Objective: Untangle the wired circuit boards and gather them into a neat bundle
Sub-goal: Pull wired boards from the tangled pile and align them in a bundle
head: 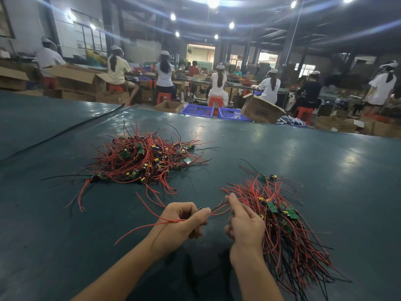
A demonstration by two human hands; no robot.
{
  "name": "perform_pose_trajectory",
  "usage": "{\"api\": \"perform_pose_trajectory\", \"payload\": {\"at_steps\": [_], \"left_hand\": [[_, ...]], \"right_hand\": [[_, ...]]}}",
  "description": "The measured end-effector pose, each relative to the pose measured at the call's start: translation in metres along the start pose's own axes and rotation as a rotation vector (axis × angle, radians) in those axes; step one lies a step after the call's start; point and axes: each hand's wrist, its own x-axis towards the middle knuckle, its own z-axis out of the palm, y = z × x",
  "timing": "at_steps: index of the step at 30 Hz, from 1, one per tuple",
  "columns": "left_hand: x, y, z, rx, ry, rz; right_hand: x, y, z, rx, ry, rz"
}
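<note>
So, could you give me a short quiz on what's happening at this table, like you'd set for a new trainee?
1. True or false: the left hand and right hand lie flat and empty on the table.
2. Where is the combed-out bundle of boards? A) just beside the right hand B) on the floor C) beyond the tangled pile.
3. Fill the gap: both heaps are mostly ___ strands, with a few black ones.
Key: 1 false, both hands pinch wires stretched between them. 2 A. 3 red.
</note>
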Motion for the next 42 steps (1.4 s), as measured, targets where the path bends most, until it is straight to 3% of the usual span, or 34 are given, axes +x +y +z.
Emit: {"api": "perform_pose_trajectory", "payload": {"at_steps": [6, 16, 22, 26, 32, 35, 38, 42], "left_hand": [[-0.002, 0.004, -0.001, -0.045, -0.023, -0.022], [0.007, 0.001, -0.006, -0.542, 0.264, -0.206], [0.010, 0.004, -0.009, -0.704, 0.311, -0.263], [0.009, 0.007, -0.018, -0.761, 0.208, -0.298], [0.008, 0.009, -0.012, -0.673, -0.108, -0.383], [0.004, 0.003, -0.008, -0.566, -0.269, -0.390], [0.002, 0.002, -0.009, -0.611, -0.271, -0.441], [0.002, 0.003, -0.006, -0.847, -0.195, -0.509]], "right_hand": [[0.018, -0.008, -0.015, 0.166, 0.130, -0.005], [0.004, -0.015, -0.012, 0.248, 0.005, -0.155], [-0.005, -0.021, -0.011, 0.287, -0.108, -0.211], [-0.006, -0.020, -0.015, 0.338, -0.231, -0.136], [-0.019, -0.003, 0.000, -0.175, -0.406, -0.076], [-0.030, 0.005, 0.008, -0.187, -0.510, -0.096], [-0.032, 0.008, 0.011, -0.127, -0.480, -0.100], [-0.032, 0.006, 0.011, -0.122, -0.413, -0.119]]}}
